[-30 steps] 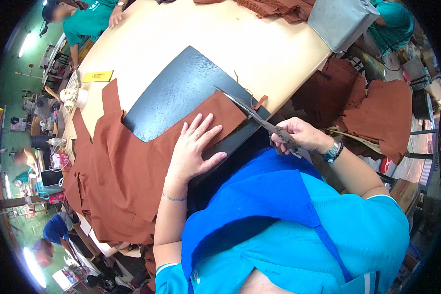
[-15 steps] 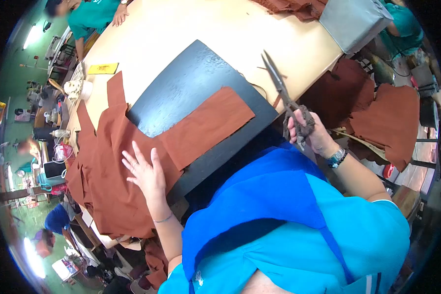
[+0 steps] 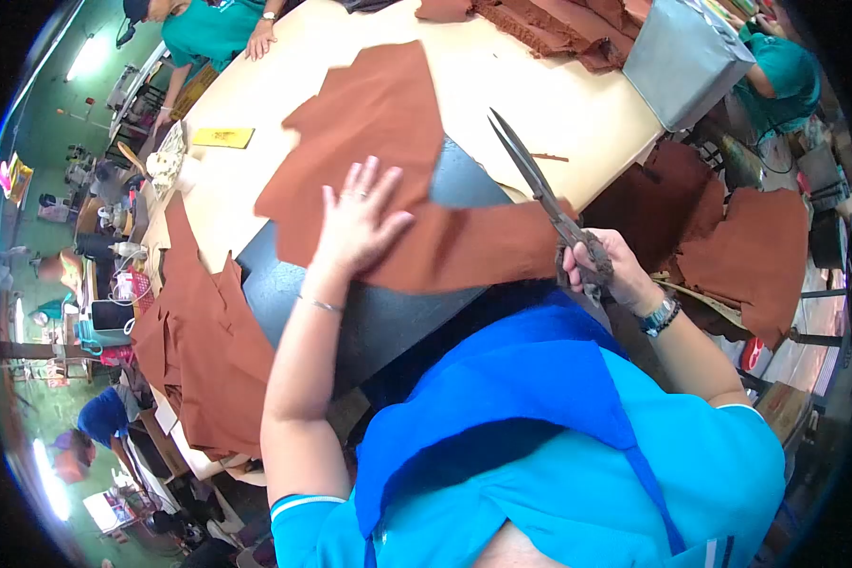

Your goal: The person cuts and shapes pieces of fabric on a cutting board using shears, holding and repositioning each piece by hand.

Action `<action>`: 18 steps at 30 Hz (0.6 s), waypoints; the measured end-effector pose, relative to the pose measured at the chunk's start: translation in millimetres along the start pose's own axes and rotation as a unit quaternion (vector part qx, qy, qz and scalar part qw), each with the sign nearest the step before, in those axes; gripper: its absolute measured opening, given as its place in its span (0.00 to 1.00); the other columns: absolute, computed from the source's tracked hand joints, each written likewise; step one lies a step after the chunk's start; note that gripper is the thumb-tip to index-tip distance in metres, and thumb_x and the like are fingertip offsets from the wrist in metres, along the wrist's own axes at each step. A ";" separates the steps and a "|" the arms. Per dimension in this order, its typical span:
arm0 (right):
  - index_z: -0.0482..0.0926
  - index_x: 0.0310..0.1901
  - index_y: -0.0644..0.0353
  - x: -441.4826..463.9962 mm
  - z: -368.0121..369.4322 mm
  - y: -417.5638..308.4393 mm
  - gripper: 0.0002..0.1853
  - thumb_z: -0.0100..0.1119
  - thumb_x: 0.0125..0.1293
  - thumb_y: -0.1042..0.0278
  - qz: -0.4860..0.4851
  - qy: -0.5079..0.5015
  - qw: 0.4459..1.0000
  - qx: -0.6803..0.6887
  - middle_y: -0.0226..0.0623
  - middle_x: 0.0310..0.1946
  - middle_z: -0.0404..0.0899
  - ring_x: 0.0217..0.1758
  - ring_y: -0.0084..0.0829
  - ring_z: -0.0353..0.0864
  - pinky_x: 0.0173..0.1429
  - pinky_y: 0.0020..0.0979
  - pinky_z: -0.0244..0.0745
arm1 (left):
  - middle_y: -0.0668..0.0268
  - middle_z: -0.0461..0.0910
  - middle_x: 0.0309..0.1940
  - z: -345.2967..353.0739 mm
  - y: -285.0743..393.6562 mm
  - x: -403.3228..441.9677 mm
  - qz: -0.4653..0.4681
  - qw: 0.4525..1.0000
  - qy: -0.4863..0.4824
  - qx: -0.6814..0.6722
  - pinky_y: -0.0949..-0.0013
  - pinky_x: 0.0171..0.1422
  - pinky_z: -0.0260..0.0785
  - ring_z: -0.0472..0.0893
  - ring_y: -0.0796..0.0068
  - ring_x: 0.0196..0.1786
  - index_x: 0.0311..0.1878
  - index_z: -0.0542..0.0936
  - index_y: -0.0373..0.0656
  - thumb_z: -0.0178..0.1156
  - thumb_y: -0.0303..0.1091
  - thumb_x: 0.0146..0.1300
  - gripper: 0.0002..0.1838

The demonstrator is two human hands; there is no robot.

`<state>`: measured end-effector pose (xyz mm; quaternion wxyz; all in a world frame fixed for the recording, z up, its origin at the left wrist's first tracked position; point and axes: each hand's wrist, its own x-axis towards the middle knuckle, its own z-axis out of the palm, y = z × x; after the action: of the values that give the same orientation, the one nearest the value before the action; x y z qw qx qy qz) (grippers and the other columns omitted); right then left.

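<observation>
A large brown sheet of irregular outline lies across the black board and the table. My left hand rests flat on it, fingers spread. At the right, my right hand is wrapped round the handles of the long scissors, whose blades point up and left and look nearly closed. The sheet's right end reaches beneath the scissors, close to my right hand. More brown pieces hang at the table's left edge.
On the table are a yellow block, a grey box and brown scraps. Brown material lies at the right. One person leans at the far left edge; another is behind the box.
The brown sheet has come up and right over the board, away from the left pile. My left hand, earlier lifted at the left, now lies on it. The scissors have left the sheet's edge.
</observation>
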<state>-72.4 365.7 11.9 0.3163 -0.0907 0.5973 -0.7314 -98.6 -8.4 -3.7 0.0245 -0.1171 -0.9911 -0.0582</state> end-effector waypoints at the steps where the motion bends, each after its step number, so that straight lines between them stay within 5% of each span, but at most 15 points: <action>1: 0.77 0.32 0.60 -3.4 -6.2 -0.6 0.17 0.61 0.67 0.53 0.005 -0.001 1.000 -0.010 0.28 0.24 0.77 0.26 0.18 0.78 0.32 0.22 0.76 | 0.58 0.53 0.75 -0.2 -24.0 2.5 -0.021 0.999 0.016 0.023 0.31 0.74 0.38 0.50 0.54 0.78 0.72 0.63 0.57 0.53 0.63 0.63 0.38; 6: 0.77 0.32 0.60 -8.2 -11.2 -0.3 0.15 0.61 0.67 0.56 0.039 -0.026 0.998 -0.042 0.29 0.25 0.78 0.26 0.18 0.78 0.32 0.21 0.76 | 0.60 0.52 0.76 -17.1 -106.3 -26.2 -0.152 0.984 0.032 0.087 0.32 0.74 0.37 0.50 0.55 0.78 0.74 0.58 0.58 0.53 0.69 0.59 0.44; 9: 0.77 0.31 0.59 -5.1 -13.3 -0.5 0.14 0.60 0.67 0.56 0.075 -0.061 0.994 -0.049 0.29 0.25 0.79 0.25 0.17 0.78 0.31 0.20 0.76 | 0.58 0.50 0.76 -17.2 -101.5 -46.4 -0.148 0.978 0.137 0.045 0.32 0.74 0.37 0.48 0.52 0.78 0.75 0.57 0.56 0.54 0.68 0.60 0.44; 11: 0.78 0.31 0.59 -4.3 -14.5 -6.6 0.15 0.61 0.66 0.56 0.095 -0.079 0.989 -0.078 0.28 0.25 0.79 0.25 0.17 0.78 0.31 0.20 0.75 | 0.56 0.50 0.76 -20.1 -69.2 -54.6 -0.107 0.981 0.162 0.006 0.33 0.74 0.37 0.47 0.49 0.78 0.73 0.60 0.54 0.59 0.62 0.60 0.42; 18: 0.78 0.29 0.58 -9.1 -27.9 -27.1 0.13 0.64 0.64 0.57 0.189 -0.124 0.968 -0.109 0.30 0.25 0.80 0.25 0.17 0.79 0.29 0.20 0.74 | 0.57 0.53 0.75 -28.5 86.0 -101.0 0.060 0.992 -0.022 -0.111 0.37 0.75 0.43 0.51 0.52 0.77 0.71 0.65 0.55 0.69 0.56 0.48 0.46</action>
<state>-89.1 396.0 31.8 0.5086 -0.1003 0.6360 -0.5716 20.7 48.0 27.7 -0.0069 -0.1794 -0.9700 -0.1638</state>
